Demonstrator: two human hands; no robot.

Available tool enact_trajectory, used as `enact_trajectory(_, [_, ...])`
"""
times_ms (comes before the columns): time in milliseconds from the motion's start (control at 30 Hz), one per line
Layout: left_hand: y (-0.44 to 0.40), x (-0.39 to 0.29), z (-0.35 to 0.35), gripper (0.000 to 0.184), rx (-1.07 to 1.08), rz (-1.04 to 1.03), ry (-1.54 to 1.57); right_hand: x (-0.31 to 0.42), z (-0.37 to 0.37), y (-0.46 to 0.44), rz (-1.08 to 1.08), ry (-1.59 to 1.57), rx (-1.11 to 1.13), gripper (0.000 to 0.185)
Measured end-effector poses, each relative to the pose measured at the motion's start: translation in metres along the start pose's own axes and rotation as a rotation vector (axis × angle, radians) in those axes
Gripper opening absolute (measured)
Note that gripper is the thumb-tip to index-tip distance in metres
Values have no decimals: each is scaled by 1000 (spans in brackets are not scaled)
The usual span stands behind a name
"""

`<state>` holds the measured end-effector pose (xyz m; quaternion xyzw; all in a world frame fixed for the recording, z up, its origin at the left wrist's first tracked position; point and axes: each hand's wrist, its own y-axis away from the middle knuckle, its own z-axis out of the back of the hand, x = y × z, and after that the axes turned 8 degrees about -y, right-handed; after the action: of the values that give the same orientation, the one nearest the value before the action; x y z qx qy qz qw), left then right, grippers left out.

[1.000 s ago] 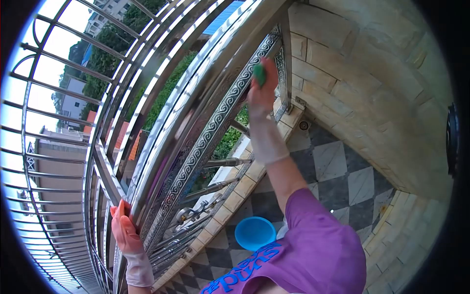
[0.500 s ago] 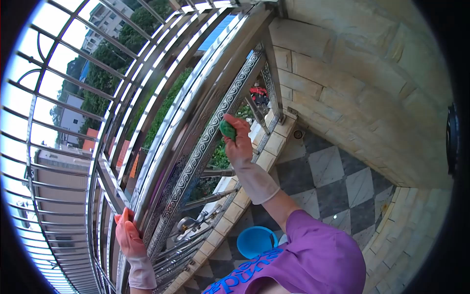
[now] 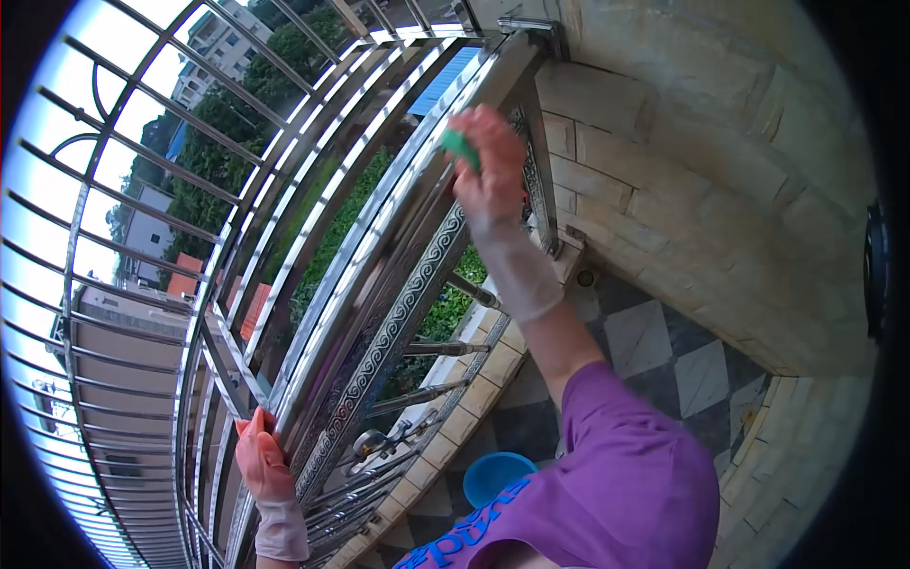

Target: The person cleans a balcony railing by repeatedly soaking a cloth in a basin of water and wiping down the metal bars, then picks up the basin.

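Note:
My right hand (image 3: 493,163), in a pink and translucent rubber glove, is closed on a green scrubbing sponge (image 3: 461,149). It holds the sponge at the shiny metal top rail (image 3: 387,204) of the balcony railing, near the far end by the wall. Whether sponge and rail touch is hard to tell. My left hand (image 3: 263,460), gloved alike, grips the near end of the same rail, its fingers pressed together over the edge. Below the top rail runs a band of scroll-patterned metal (image 3: 396,321).
A blue basin (image 3: 493,474) stands on the checkered tile floor (image 3: 645,337), partly hidden by my purple shirt. The stone-tiled wall (image 3: 682,161) rises on the right. Outer metal bars (image 3: 133,351) curve along the left, with trees and buildings beyond.
My right hand has moved up from the scroll-patterned band to the top rail, carrying the green sponge. The left hand keeps its place on the rail. My view has shifted slightly.

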<state>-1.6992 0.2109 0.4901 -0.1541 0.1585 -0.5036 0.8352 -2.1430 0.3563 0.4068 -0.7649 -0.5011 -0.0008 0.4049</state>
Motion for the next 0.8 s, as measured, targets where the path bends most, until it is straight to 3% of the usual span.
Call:
enact_trajectory(33, [1,-1,0,50,-6,-2,-19,18,-23,31,252,405,149,4])
enact_trajectory(67, [2,0,-1,49,-9,-5,-36,6,-44,60,456,221,205,19])
enact_trajectory(100, [2,0,-1,48,-14,-9,-52,20,-51,78,247,269,315,8])
enact_trajectory(167, [4,-3,3,46,12,22,-50,48,-66,114,-166,451,542,29])
enact_trajectory(200, [4,-2,3,46,15,28,-64,44,-63,107,-187,436,504,30])
enact_trajectory(267, [0,-4,2,45,-3,17,-4,38,-38,59,-290,273,424,14])
enact_trajectory(400, [-5,-10,7,45,-1,-12,-4,-3,46,-87,-698,-450,11,10])
enact_trajectory(467, [-7,-8,10,45,28,-24,16,-84,110,-151,-332,-330,179,18])
enact_trajectory(500, [-8,-8,10,45,9,-47,8,-104,131,-180,-279,-281,219,20])
enact_trajectory(567, [-11,-6,9,44,-23,-86,-11,-60,121,-224,269,1518,810,20])
enact_trajectory(633, [-15,-7,11,43,-18,-100,-34,-126,139,-265,106,1610,675,19])
enact_trajectory(700, [-19,-12,14,43,-1,-88,-8,-133,114,-268,-105,1844,629,20])
enact_trajectory(767, [-20,-9,14,44,-35,-95,-24,-65,21,-236,-363,2206,646,24])
enact_trajectory(800, [-21,-8,14,44,-41,-98,-24,-73,10,-230,-444,2260,695,30])
